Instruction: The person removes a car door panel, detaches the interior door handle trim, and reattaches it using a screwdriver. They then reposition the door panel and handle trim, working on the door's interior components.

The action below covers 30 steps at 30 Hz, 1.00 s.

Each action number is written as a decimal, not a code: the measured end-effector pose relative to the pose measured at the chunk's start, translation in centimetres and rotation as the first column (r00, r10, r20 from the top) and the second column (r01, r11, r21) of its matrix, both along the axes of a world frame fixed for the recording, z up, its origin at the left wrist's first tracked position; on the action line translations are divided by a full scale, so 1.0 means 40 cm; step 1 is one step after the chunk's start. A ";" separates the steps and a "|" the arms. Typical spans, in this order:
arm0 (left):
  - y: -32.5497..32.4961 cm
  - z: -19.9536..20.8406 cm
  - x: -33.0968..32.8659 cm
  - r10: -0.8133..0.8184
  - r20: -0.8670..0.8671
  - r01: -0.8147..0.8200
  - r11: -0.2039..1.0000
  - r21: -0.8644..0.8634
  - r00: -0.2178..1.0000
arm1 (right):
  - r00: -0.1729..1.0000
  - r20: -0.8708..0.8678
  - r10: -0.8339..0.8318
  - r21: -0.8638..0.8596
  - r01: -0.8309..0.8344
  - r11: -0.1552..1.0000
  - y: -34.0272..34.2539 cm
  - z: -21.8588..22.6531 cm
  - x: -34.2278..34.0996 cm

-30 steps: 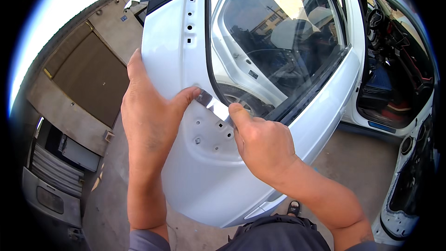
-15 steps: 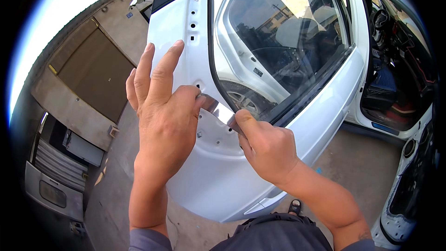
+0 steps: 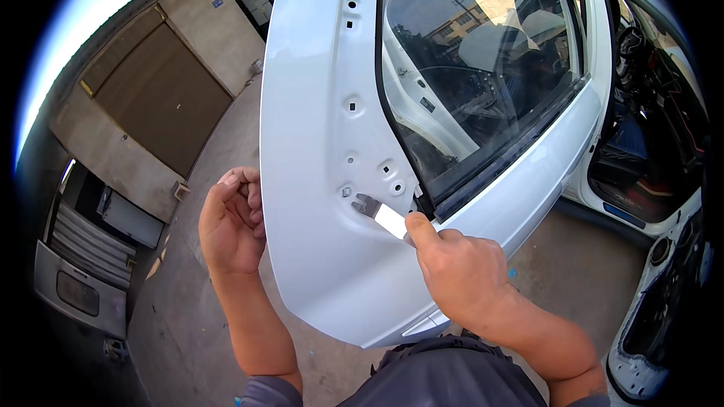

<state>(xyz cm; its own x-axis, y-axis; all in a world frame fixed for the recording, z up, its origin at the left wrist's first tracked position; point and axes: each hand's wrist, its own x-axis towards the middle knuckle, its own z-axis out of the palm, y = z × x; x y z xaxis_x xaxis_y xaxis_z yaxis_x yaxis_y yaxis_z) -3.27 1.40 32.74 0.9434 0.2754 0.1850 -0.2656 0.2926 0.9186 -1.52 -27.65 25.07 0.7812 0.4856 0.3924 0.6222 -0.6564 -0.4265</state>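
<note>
In my right hand point(image 3: 464, 267) is a flat, shiny metal pry tool point(image 3: 388, 220) with a forked tip. The tip is over the white car door point(image 3: 309, 151), close to a small square fitting point(image 3: 347, 191) in the panel; I cannot tell if they touch. A row of holes runs up the door beside the window. My left hand point(image 3: 235, 226) is beside the door's left edge, palm partly showing and fingers curled in. Whatever those fingers may hold is hidden.
The door's window glass point(image 3: 483, 53) shows the car body behind it. At the right is an open front doorway point(image 3: 633, 120), with another door point(image 3: 656, 316) without its inner trim below it. A loose grey vehicle panel point(image 3: 79, 294) leans at the far left, near a brown door point(image 3: 162, 105).
My left hand has come away from the tool's tip, down and left to the door's edge. My right hand has lowered the tool slightly rightward, its forked tip now showing. The view has shifted.
</note>
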 end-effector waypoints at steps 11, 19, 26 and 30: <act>-0.194 0.085 0.021 0.190 -0.005 -0.118 0.632 0.766 0.982 | 0.994 -0.090 -0.058 0.053 0.063 0.997 0.027 0.027 -0.020; -0.235 0.046 0.011 0.419 0.229 -0.366 0.283 0.887 0.879 | 0.994 -0.085 -0.064 0.110 0.074 0.991 0.041 0.006 -0.024; -0.247 0.007 0.011 0.489 0.463 -0.447 -0.159 0.880 0.739 | 0.996 -0.059 -0.064 0.083 0.069 0.994 0.046 0.030 -0.028; -0.272 0.013 0.017 0.513 0.454 -0.470 -0.109 0.876 0.728 | 0.997 -0.040 -0.068 0.099 0.072 0.992 0.040 0.012 -0.021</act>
<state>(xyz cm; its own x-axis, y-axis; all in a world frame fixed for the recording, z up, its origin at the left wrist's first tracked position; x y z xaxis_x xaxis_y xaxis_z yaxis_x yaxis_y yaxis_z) -2.58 -9.47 33.25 0.6500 0.2961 0.6998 0.1275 -0.9504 0.2837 -2.37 -26.03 25.56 0.8268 0.3886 0.4067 0.5588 -0.6508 -0.5141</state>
